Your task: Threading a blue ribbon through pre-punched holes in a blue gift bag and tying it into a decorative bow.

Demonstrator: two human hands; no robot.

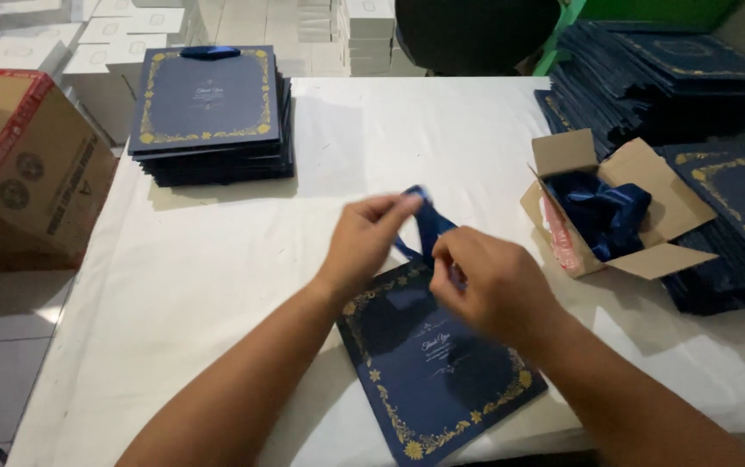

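white-covered bench, flat navy bag at near edge, kept flat for threading. left hand fingers pinched on blue ribbon, lifted taut; right hand curled at bag's top edge, grip unclear. ribbon box within reach, finished stack behind.

Both bare forearms stretched forward; left hand with fingers pinched high; right hand curled, fingers pinched low

A blue ribbon is pinched by the left hand and gripped by the right hand above a flat navy bag with gold border on the white table. A finished stack is seen far left, an open carton of ribbons right.
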